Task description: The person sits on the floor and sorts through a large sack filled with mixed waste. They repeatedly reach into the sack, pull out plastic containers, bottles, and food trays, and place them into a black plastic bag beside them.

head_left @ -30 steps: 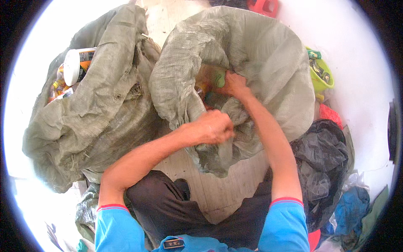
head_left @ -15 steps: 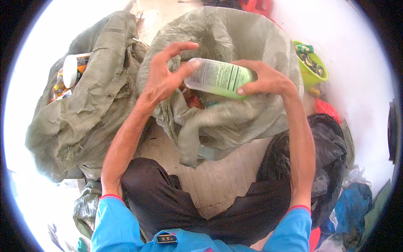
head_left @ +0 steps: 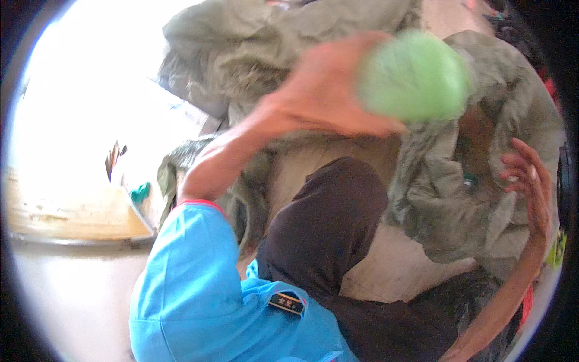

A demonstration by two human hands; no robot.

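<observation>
A green plastic bottle (head_left: 416,78), smeared by motion, is gripped in my left hand (head_left: 332,87), which is raised in front of me. Behind that hand lies a bulky grey-green woven sack (head_left: 232,39). My right hand (head_left: 532,178) is empty, its fingers loosely bent and apart. It hovers by the mouth of a second grey-green woven sack (head_left: 434,208), whose opening shows a dark, brownish inside that I cannot make out well.
My dark-trousered knee (head_left: 332,223) rises between me and the sacks. A crumpled piece of sacking (head_left: 256,187) lies under my left forearm. At the left, a pale brown board-like surface (head_left: 72,208) stands beside a small green scrap (head_left: 140,193). Part of a yellow-green bucket (head_left: 560,248) shows at the right edge.
The view has swung left. My right hand has let go of the bottle, which is now in my left hand and has moved left, away from over the open sack.
</observation>
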